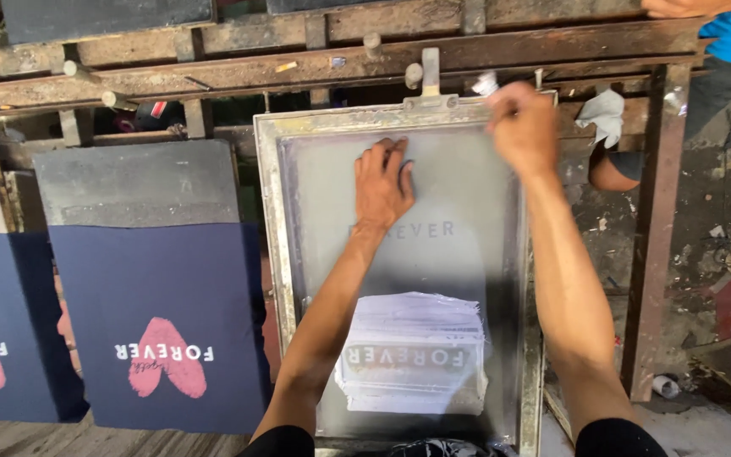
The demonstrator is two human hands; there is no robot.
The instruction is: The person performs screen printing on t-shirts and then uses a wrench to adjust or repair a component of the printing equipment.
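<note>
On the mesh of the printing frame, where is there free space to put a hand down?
On the screen mesh, a bare patch lies right of the left hand, below the right hand. A narrow grey strip runs between the right forearm and the white ink patch. The lower middle is crowded by that ink.

We see a screen frame [271, 220] of dull, scuffed metal, its grey mesh [458, 195] smooth and matt, smeared near us with chalky white ink [412, 351] that looks thick and streaky. To the left lies dark navy cloth [158, 322], matt and soft-looking, printed with a flat pink heart, on a worn grey board [133, 182]. At the far side run rough, rusty, grimy rails [213, 76], with crumpled white paper [604, 114] to the right.
</note>
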